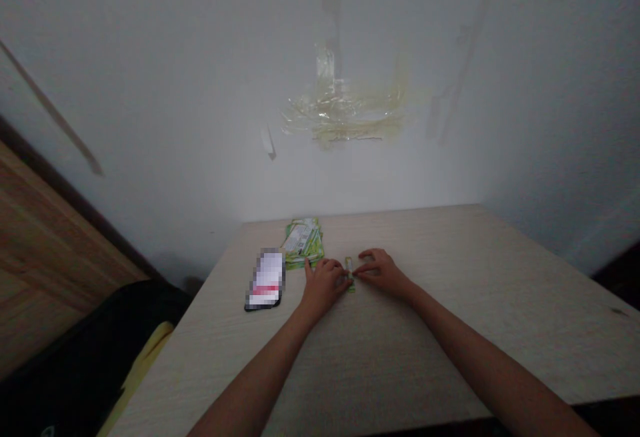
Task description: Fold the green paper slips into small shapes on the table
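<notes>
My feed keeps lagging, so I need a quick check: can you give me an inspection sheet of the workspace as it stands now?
Surface: pale wood-grain table, set against a white wall.
Job's things: small green piece, on the table between both hands.
Clutter: stack of green packets beyond the left hand; phone lying flat to their left.
Grippers: left hand and right hand, fingertips closed on the small green piece from either side.
Cables: nothing seen.
Surroundings: tape residue on the wall; black and yellow bag and wooden panel to the left.
</notes>
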`<state>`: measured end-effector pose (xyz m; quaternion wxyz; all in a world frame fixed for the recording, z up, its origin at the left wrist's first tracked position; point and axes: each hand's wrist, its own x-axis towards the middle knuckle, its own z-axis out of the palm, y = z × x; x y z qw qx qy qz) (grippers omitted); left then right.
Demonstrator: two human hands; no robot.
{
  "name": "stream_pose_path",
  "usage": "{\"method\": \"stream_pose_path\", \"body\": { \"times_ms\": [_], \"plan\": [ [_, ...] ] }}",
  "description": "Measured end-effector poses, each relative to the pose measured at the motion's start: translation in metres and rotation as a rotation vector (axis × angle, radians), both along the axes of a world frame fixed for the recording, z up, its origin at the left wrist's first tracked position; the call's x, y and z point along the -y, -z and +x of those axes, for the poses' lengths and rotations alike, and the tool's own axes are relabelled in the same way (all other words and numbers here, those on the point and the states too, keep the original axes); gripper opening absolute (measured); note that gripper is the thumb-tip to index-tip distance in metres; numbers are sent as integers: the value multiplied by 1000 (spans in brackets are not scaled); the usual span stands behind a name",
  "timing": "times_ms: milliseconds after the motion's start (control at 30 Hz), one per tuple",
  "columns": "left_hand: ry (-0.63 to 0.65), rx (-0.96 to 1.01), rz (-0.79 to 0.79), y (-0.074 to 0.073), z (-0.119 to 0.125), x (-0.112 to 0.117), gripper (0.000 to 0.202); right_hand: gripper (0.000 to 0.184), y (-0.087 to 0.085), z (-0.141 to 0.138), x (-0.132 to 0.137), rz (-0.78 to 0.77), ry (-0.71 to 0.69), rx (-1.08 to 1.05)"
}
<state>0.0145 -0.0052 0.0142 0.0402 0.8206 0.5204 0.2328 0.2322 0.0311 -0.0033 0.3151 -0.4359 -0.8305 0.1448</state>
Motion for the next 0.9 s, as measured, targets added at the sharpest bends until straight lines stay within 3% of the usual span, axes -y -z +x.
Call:
{"method": "stream_pose_path", "body": {
  "times_ms": [900],
  "plan": [
    [-19, -6, -79, -6, 2, 0, 20, 23, 4, -17, -14, 31, 273, 99]
  ]
}}
